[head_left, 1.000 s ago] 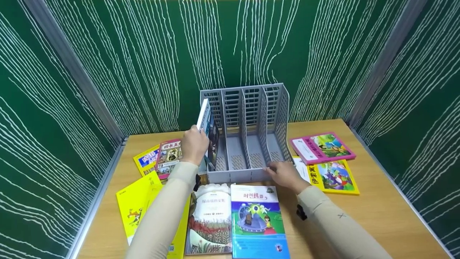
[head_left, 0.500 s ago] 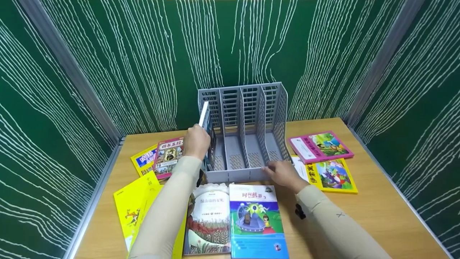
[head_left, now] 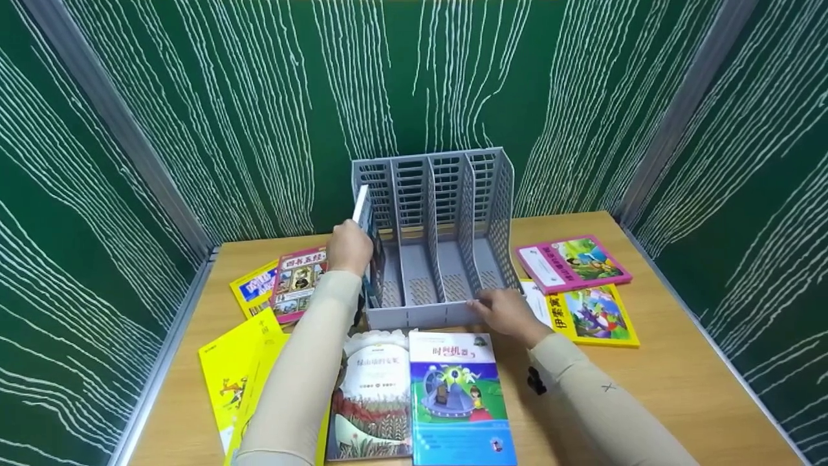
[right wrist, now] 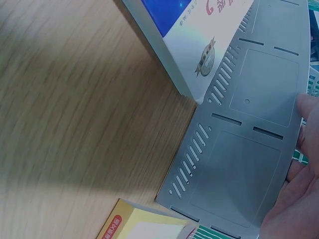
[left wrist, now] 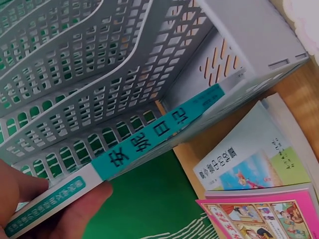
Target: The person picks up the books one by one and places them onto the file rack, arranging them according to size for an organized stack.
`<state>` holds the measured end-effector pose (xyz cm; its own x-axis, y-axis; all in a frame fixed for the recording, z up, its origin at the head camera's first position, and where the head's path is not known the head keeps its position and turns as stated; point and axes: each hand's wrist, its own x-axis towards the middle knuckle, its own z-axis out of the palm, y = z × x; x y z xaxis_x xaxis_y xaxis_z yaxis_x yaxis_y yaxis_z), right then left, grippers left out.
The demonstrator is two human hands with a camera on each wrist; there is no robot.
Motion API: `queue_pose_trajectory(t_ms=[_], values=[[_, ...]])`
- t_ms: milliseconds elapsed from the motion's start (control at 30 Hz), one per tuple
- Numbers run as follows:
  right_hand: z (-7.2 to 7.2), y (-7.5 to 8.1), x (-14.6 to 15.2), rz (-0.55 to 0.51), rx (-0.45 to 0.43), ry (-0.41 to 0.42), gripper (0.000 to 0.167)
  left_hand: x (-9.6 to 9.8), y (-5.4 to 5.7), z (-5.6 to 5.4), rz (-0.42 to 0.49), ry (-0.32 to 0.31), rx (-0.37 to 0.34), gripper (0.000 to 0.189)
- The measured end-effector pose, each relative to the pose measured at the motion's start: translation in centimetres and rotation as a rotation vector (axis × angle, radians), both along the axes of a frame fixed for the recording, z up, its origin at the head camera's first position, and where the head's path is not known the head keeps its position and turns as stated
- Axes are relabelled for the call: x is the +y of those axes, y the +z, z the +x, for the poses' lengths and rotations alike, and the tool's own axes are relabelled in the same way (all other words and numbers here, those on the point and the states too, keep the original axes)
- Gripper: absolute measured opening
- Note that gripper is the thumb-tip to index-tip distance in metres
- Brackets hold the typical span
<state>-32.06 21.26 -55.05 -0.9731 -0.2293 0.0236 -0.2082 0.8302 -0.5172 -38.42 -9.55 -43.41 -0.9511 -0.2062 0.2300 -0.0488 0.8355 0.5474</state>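
Observation:
My left hand (head_left: 350,248) pinches a thin book by its spine, thumb on one face and fingers on the other. The spine of this book (left wrist: 157,130) is teal and white with black characters. It stands upright in the leftmost compartment of a grey magazine rack (head_left: 420,316), against the outer side wall, its lower end down near the rack's low front. At the front lip, toward the right, my right hand (head_left: 508,314) grips the rack with fingertips over the edge. In the right wrist view those fingers (right wrist: 308,105) curl over the top of the front wall.
In front of the rack lie a blue-and-white book (head_left: 460,401) and a wheat-field book (head_left: 372,401). Yellow books (head_left: 236,362) and a pink comic-covered book (head_left: 299,281) lie left. At right, a pink-edged book (head_left: 574,264) overlaps a yellow one (head_left: 598,316). A green wall stands behind.
My left hand and the book have sunk slightly lower and farther into the leftmost compartment, the book now closer to the side wall. My right hand keeps its grip on the rack's lip.

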Motion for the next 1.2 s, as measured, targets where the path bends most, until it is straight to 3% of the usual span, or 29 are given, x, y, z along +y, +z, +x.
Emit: queue_pose_trajectory(t_ms=[367,600,733,900,1033,1200], values=[[0.3,-0.2,-0.2,0.045,0.09,0.024,0.035,-0.5,0.4,0.2,0.063,-0.042,-0.082,0.019],[0.3,-0.1,-0.1,0.031,0.053,0.026,0.04,-0.6,0.7,0.6,0.045,-0.068,-0.122,0.036],[0.4,0.0,0.0,0.046,0.083,0.047,0.04,-0.7,1.2,1.0,0.024,-0.086,-0.141,0.047],[0.7,0.4,0.3,0.032,0.087,0.063,0.043,-1.3,2.0,1.6,0.021,-0.106,-0.114,0.061],[1.1,0.9,0.6,-0.004,0.106,0.064,0.049,-2.1,2.7,2.4,0.019,-0.157,-0.098,0.076],[2.1,1.3,0.5,-0.042,0.2,0.058,0.049,-3.0,3.2,3.9,0.0,-0.201,-0.066,0.079]])
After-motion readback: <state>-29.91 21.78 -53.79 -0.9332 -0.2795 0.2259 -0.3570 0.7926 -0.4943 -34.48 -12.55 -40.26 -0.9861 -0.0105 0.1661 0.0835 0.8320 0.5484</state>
